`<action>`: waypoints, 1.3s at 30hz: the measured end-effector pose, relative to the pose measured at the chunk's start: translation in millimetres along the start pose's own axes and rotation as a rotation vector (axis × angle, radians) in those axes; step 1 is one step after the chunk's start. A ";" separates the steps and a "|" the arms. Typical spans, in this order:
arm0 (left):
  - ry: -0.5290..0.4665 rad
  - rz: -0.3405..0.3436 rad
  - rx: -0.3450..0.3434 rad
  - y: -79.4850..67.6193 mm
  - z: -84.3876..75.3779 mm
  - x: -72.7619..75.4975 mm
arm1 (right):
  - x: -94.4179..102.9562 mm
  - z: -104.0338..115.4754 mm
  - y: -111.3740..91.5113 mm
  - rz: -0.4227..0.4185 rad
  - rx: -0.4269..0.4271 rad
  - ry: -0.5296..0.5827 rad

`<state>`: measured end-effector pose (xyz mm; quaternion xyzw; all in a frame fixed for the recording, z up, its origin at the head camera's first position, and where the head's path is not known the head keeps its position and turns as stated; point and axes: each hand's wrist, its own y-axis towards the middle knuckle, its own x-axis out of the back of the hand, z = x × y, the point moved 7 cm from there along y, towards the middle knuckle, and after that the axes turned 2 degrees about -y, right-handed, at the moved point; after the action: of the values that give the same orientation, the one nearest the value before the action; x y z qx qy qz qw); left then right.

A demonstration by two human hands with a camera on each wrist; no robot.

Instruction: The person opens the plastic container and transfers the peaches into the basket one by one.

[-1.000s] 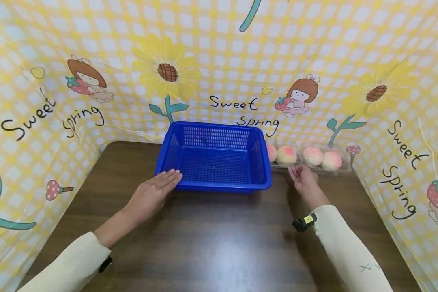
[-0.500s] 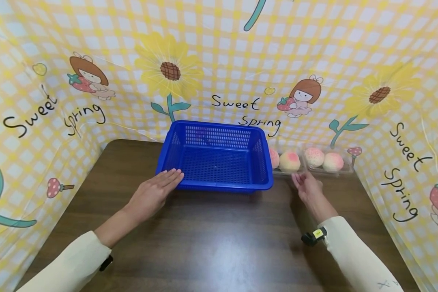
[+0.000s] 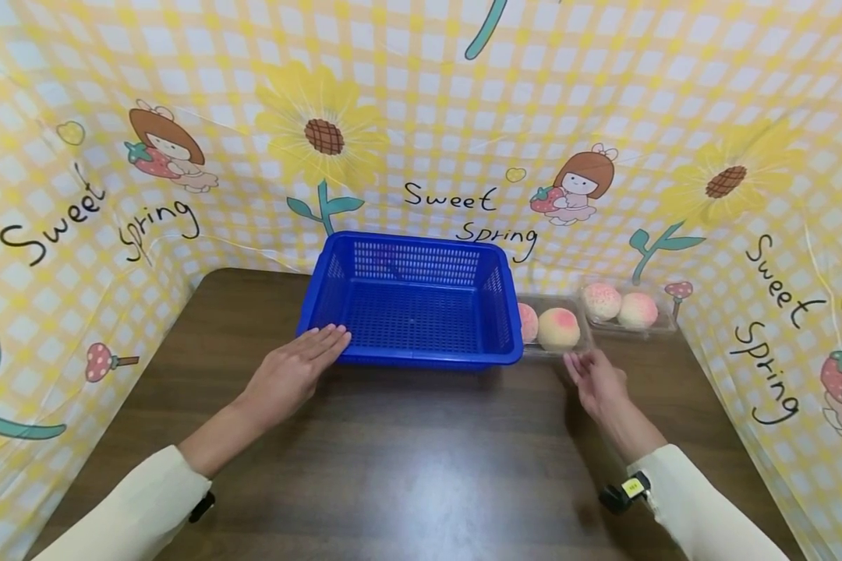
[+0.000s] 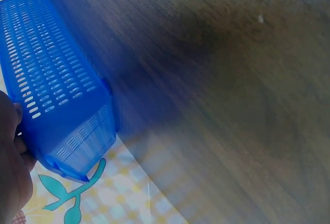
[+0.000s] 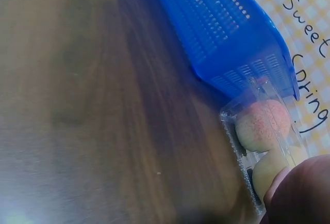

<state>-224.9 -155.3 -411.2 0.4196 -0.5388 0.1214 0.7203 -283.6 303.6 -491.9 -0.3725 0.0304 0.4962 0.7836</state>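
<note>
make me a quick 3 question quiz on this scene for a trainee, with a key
1. Multiple choice: what is the right grip touching?
a) the wall cloth
b) the clear pack beside the blue basket
c) the sunflower print
2. True or false: the left grip rests on a clear pack.
3. How many pink-tinged balls show in the head view?

Key:
1. b
2. False; the left grip is on the blue basket's rim.
3. Four
</note>
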 end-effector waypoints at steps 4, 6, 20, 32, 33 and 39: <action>0.004 -0.004 -0.002 0.7 -1.3 0.3 | 6.5 -3.4 -8.5 -0.009 -0.002 -0.019; 0.003 -0.007 -0.001 0.9 -1.0 0.0 | 8.9 -5.4 -13.1 -0.010 0.000 -0.027; -0.002 -0.015 -0.005 -0.5 -0.6 -3.2 | 26.6 -15.3 -36.6 0.014 -0.009 -0.029; -0.001 -0.033 0.031 1.8 -1.2 -2.4 | 38.6 -28.2 -59.0 0.023 0.001 -0.045; -0.003 -0.036 0.036 1.9 -1.3 -2.3 | 39.5 -29.0 -60.9 0.020 0.004 -0.048; -0.020 -0.042 0.038 0.4 -1.8 -1.0 | 44.7 -34.0 -70.6 0.026 0.009 -0.041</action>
<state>-224.3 -153.5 -412.0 0.4457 -0.5347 0.1125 0.7091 -193.5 300.2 -496.0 -0.3585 0.0213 0.5138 0.7792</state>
